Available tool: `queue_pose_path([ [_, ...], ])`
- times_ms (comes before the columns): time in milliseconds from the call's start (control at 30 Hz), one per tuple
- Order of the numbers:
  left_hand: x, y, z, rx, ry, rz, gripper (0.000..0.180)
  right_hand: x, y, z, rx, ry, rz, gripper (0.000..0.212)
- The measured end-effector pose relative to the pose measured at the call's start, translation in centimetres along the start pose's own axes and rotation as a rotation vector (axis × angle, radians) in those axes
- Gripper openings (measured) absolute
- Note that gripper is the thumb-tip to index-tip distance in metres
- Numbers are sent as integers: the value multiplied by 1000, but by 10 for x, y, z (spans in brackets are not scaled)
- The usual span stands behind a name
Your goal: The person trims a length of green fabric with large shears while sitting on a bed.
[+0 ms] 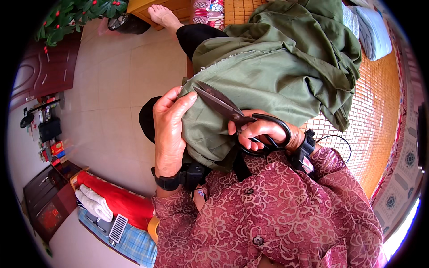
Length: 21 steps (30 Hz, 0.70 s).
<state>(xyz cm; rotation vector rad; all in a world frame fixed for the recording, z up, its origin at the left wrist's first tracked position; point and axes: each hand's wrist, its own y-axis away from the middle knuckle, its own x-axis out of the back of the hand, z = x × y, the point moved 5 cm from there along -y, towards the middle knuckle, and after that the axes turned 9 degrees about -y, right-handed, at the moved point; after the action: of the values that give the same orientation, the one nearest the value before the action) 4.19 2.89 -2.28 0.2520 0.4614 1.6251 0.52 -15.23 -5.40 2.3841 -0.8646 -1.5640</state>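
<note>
Green cloth [263, 85], perhaps a garment, lies spread over my lap, with a frayed pale edge running along its upper left part. My left hand [170, 116] pinches the cloth's left corner between thumb and fingers. In my right hand [263, 131] is a pair of dark scissors [225, 107] with black looped handles, my fingers through the loops. Their blades point up and left over the cloth, tips close to my left thumb. The blades look slightly parted. Whether any cloth lies between them I cannot tell.
I sit on a tiled-mat seat [375, 102], with a folded blue-grey cushion [371, 33] at its far right. A bare foot [164, 17] rests near a wooden stool [147, 9]. At left are a plant [80, 18], the tiled floor [103, 89] and a bench with red cloth [111, 192].
</note>
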Motion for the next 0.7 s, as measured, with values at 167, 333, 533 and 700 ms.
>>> queue_pose_path([
  [167, 0, 1, -1, 19, -4, -10, 16, 0, 0, -1, -1, 46, 10, 31],
  [333, -2, 1, -2, 31, -19, -30, 14, 0, -2, 0, 10, 25, 20, 33],
  [533, -4, -2, -2, 32, -81, -11, 12, 2, -3, 9, 38, -89, 32, 36],
  [700, -5, 0, -2, 31, -187, -18, 8, 8, -6, 11, 131, -269, -27, 34],
])
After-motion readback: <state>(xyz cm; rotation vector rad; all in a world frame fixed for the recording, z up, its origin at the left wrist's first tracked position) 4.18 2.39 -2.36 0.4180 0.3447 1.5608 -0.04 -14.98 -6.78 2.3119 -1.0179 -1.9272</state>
